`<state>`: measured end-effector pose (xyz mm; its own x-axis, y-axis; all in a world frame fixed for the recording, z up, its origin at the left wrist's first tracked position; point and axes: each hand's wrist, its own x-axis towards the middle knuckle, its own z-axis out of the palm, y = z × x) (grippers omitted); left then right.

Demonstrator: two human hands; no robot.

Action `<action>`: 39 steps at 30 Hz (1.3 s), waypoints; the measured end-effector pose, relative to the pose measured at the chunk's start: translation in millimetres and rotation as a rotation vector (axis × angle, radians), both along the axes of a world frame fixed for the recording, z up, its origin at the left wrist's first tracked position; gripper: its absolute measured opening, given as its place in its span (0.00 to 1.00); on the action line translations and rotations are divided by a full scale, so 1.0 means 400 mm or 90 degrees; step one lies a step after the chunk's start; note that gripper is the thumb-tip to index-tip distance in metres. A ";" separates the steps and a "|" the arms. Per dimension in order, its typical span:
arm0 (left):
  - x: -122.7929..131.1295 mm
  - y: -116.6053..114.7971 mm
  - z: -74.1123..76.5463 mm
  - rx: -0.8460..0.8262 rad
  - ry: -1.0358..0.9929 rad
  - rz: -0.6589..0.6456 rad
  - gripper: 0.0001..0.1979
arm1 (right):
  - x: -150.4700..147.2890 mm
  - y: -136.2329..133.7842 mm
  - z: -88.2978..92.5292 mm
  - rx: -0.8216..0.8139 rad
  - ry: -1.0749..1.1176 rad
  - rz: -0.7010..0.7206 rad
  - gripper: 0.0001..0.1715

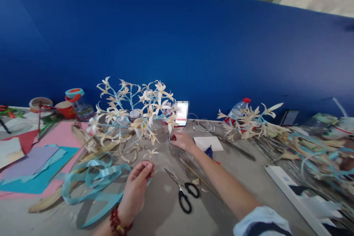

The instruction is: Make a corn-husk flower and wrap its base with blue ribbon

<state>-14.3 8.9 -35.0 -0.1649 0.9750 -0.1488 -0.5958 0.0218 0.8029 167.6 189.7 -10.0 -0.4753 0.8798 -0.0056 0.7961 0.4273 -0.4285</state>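
My left hand (140, 175) pinches a small cream husk flower (151, 152) by its base, with a bit of blue tape showing below the fingers. Farther off, my right hand (181, 141) is closed around the blue-wrapped stem of another pale flower (170, 124), which points upward. Just left of that hand stands a branching arrangement of cream flowers (149, 110) on blue-wrapped stems. Between my arms lie black-handled scissors (181, 190), blades partly apart, on the grey table (163, 210). Loops of light blue ribbon (94, 177) spread left of my left hand.
Coloured paper sheets (35, 162) and dry husks (83, 136) cover the left side. A phone (181, 113) stands by the blue wall (177, 44). At right are a flower bunch (254, 121), many thin wires (271, 151), a red-capped bottle (240, 108) and a white-edged tray (290, 195).
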 end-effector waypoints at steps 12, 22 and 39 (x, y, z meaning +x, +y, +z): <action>0.023 -0.023 0.038 0.008 -0.040 -0.067 0.10 | 0.115 -0.189 0.064 -0.218 0.276 0.053 0.13; 0.020 -0.041 0.047 0.019 -0.092 -0.243 0.07 | 0.058 -0.370 0.057 -0.350 0.460 0.152 0.17; 0.022 -0.038 0.049 -0.032 -0.121 -0.313 0.07 | 0.048 -0.392 0.066 -0.411 0.550 0.048 0.16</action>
<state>-5.4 -6.4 -15.5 0.3439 0.9216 -0.1798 -0.6405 0.3703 0.6728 186.9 32.9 16.5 -0.5932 0.7995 -0.0946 0.0984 -0.0446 -0.9941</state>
